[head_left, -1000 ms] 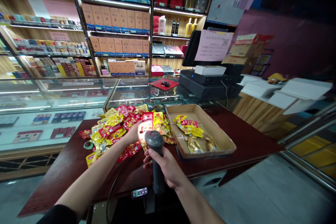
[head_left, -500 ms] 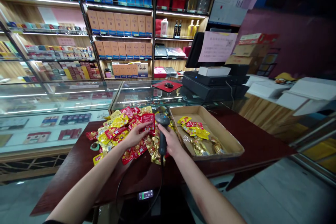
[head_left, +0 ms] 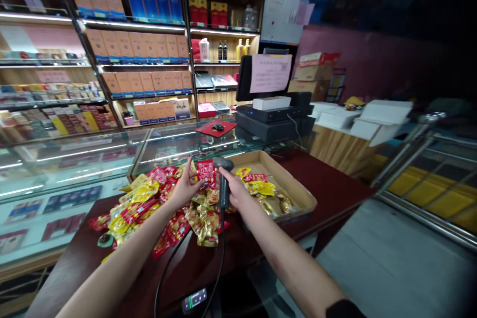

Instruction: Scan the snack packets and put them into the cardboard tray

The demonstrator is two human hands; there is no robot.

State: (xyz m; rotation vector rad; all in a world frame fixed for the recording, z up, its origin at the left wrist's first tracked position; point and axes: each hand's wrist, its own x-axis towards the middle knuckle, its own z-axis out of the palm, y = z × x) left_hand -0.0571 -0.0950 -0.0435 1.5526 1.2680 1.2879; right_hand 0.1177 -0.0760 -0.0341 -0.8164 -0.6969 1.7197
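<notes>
On the counter (head_left: 67, 268), the cardboard tray (head_left: 298, 186) at one o'clock holds yellow, red and gold packets; the heap (head_left: 143, 191) is at eleven. My right grip (head_left: 237, 191) is closed round the scanner (head_left: 224, 193). My left (head_left: 182, 190), nearer, is half open, index raised, fingertips at the red packet (head_left: 206, 173), two o'clock from it, long axis twelve-to-six; I can't tell if they pinch.

At your eleven o'clock, lit shelves (head_left: 137, 65) of boxes stand behind glass display counters (head_left: 74, 159). A pinkish-purple wall (head_left: 361, 54) rises at your one o'clock; metal railings (head_left: 428, 184) and grey floor (head_left: 380, 253) lie toward two o'clock.
</notes>
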